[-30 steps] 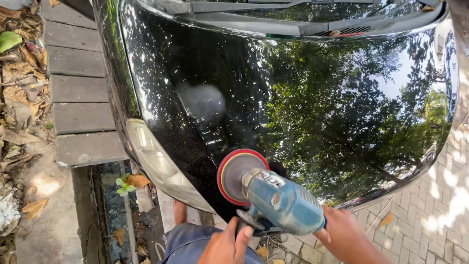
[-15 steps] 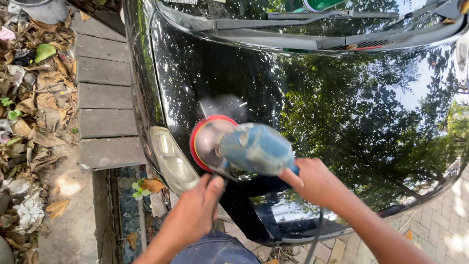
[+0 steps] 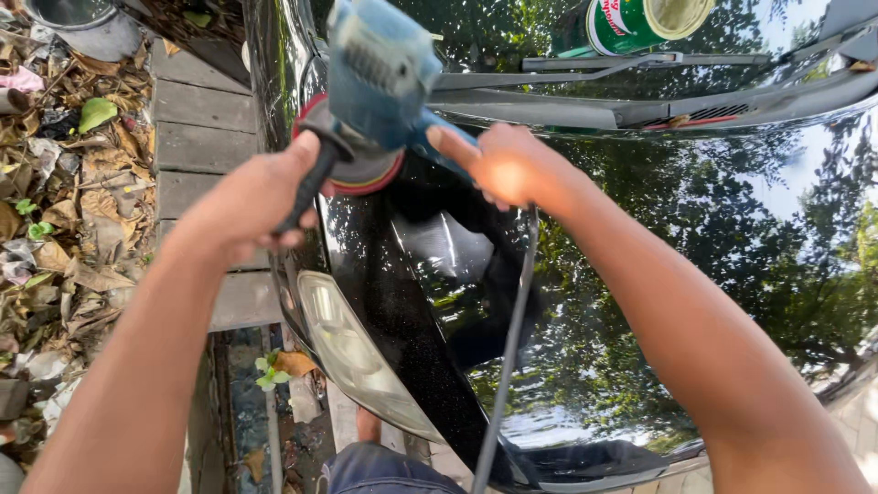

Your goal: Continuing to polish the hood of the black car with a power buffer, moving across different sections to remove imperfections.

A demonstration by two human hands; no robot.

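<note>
Blue polisher (image 3: 380, 69) sits on the black car hood (image 3: 640, 274), out ahead of both hands. Left hand (image 3: 251, 197) grips its side handle (image 3: 311, 187); right hand (image 3: 508, 165) wraps the rear grip.

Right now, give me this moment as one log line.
left hand: grips side handle | right hand: holds blue polisher | red pad: on black car hood | cord: hangs down

Bare black hood (image 3: 695, 256) lies open at 3 to 5 o'clock of the polisher (image 3: 380, 82). Green can (image 3: 640, 20) and wiper (image 3: 640, 62) block 1 o'clock; cord (image 3: 512, 348) crosses 6 o'clock.
</note>
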